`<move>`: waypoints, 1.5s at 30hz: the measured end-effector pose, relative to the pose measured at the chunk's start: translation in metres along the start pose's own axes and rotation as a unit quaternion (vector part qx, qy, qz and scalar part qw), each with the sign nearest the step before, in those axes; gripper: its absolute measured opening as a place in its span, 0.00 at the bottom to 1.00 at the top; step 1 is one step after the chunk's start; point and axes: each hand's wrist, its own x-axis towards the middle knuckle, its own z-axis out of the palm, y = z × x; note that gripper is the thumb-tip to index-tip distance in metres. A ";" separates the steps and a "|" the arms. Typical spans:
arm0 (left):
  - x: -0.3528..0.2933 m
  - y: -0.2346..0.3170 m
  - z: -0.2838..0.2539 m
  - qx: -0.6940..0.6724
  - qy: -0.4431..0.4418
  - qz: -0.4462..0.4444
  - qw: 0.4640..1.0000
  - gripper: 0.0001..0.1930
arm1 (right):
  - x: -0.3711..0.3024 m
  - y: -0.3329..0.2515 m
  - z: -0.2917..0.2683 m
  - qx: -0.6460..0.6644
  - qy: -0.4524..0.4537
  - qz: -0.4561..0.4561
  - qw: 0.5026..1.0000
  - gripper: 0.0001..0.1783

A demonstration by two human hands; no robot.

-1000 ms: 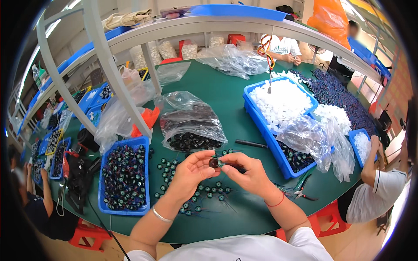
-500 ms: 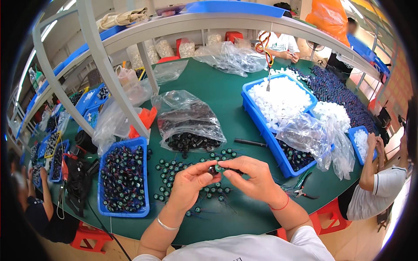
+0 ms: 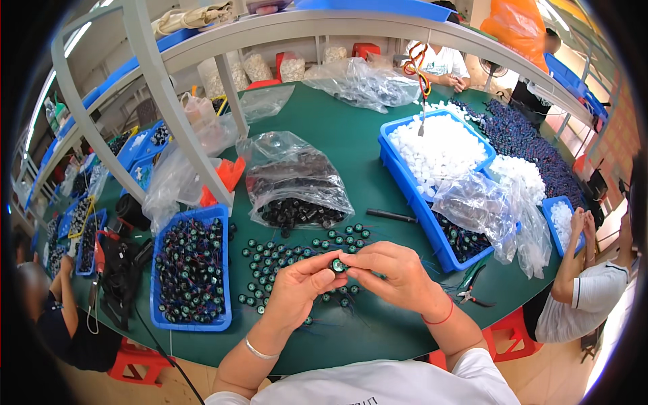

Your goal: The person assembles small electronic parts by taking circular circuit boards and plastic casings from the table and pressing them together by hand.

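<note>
Between the fingertips of both hands is a small round black part (image 3: 339, 265) with a green face turned up. My left hand (image 3: 301, 287) pinches it from the left, thumb and index finger closed on its edge. From the right, my right hand (image 3: 393, 271) grips it with thumb and fingers together. Beneath and around the hands, several like parts (image 3: 266, 264) with thin dark wires lie spread on the green table (image 3: 324, 158). A blue tray (image 3: 227, 270) heaped with such parts stands left of my left hand.
Beyond the hands lies a clear plastic bag (image 3: 297, 172) of black pieces. Blue trays (image 3: 410, 201) with white caps (image 3: 439, 145) and wired parts stand to the right, near a black rod (image 3: 391, 215) and pliers (image 3: 466, 294). A grey shelf frame (image 3: 324, 30) spans above; co-workers sit around.
The small round part has tilted between my fingers, so more of its green face shows. My hands stay together in nearly the same place; the view has shifted slightly.
</note>
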 end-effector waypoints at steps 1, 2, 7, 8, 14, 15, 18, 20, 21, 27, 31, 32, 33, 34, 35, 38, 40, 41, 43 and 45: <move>-0.001 0.000 0.001 -0.007 0.015 -0.014 1.000 0.19 | -0.001 0.001 0.001 -0.026 -0.004 -0.010 1.000 0.16; -0.001 -0.001 0.002 -0.009 0.017 -0.015 1.000 0.19 | -0.003 0.002 0.002 -0.025 -0.005 -0.009 1.000 0.16; 0.004 -0.011 0.002 0.103 0.096 -0.023 0.990 0.16 | -0.009 -0.001 0.014 -0.142 -0.015 -0.022 0.989 0.15; 0.005 -0.012 0.002 0.109 0.107 -0.003 0.988 0.15 | -0.011 -0.002 0.016 -0.139 -0.020 -0.018 0.990 0.15; 0.017 -0.027 0.003 0.323 0.117 0.166 0.924 0.14 | -0.015 -0.006 0.021 -0.241 -0.006 -0.001 0.970 0.12; 0.019 -0.028 0.004 0.335 0.127 0.181 0.916 0.13 | -0.016 -0.006 0.021 -0.240 -0.008 -0.001 0.971 0.12; 0.021 -0.021 -0.006 0.321 0.169 0.166 0.917 0.12 | -0.018 -0.007 0.016 -0.236 -0.010 0.027 0.971 0.11; 0.011 -0.007 -0.015 0.244 0.189 0.145 0.940 0.11 | -0.018 -0.010 0.007 -0.219 0.003 0.042 0.975 0.11; 0.002 0.000 -0.022 0.220 0.202 0.150 0.943 0.11 | -0.021 -0.010 0.004 -0.210 0.003 0.058 0.976 0.11; -0.090 0.023 -0.052 0.183 0.274 0.095 0.939 0.15 | -0.038 0.004 -0.007 -0.195 -0.031 0.137 0.971 0.10; -0.156 -0.016 -0.086 0.239 0.326 0.015 0.915 0.13 | -0.034 0.018 0.002 -0.145 -0.048 0.183 0.971 0.11; -0.165 -0.024 -0.090 0.241 0.340 0.001 0.909 0.12 | -0.032 0.022 0.004 -0.129 -0.060 0.193 0.971 0.11; -0.169 -0.031 -0.093 0.270 0.363 -0.001 0.892 0.10 | -0.028 0.027 0.006 -0.113 -0.072 0.201 0.970 0.12; -0.172 -0.039 -0.098 0.266 0.364 0.001 0.893 0.10 | -0.025 0.032 0.012 -0.116 -0.074 0.199 0.970 0.12; -0.173 -0.046 -0.104 0.330 0.358 0.024 0.873 0.09 | -0.019 0.036 0.020 -0.079 -0.064 0.199 0.975 0.12; -0.165 -0.052 -0.108 0.422 0.359 0.063 0.830 0.10 | 0.005 0.047 0.034 -0.053 -0.105 0.250 0.961 0.16; -0.158 -0.054 -0.108 0.454 0.367 0.081 0.808 0.10 | 0.016 0.063 0.052 -0.072 -0.129 0.259 0.955 0.18; -0.157 -0.054 -0.109 0.481 0.372 0.081 0.790 0.09 | 0.023 0.072 0.062 -0.078 -0.133 0.229 0.961 0.16; -0.155 -0.056 -0.110 0.506 0.382 0.081 0.769 0.08 | 0.040 0.086 0.080 -0.084 -0.166 0.233 0.954 0.16; -0.150 -0.058 -0.109 0.542 0.359 0.130 0.749 0.07 | 0.049 0.108 0.101 -0.105 -0.170 0.212 0.957 0.14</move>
